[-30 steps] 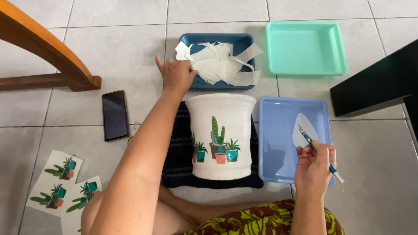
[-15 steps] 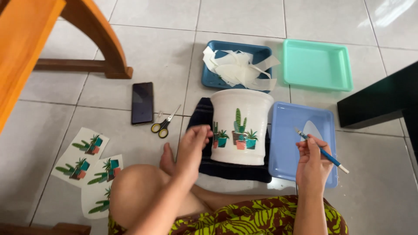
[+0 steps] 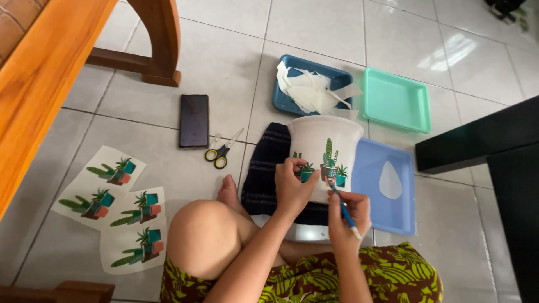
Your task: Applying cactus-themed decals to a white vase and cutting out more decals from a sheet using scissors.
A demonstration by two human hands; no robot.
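Left hand [image 3: 293, 188]: rests flat against the side of the white pot [image 3: 324, 154], fingers spread over its printed cactus picture, steadying it.
Right hand [image 3: 349, 212]: closed around a thin blue-handled brush [image 3: 342, 204], tip touching the pot's lower picture.
Pot: lies on its side on a dark striped cloth [image 3: 264, 171] on the tiled floor, just in front of the person's crossed legs.
Trays: a light blue tray [image 3: 404, 216] just right of the pot, a dark blue tray [image 3: 281, 98] of paper scraps and a green tray [image 3: 396, 101] beyond.
Left side: scissors [image 3: 223, 151], phone [image 3: 194, 120], printed plant sheets [image 3: 112, 205].
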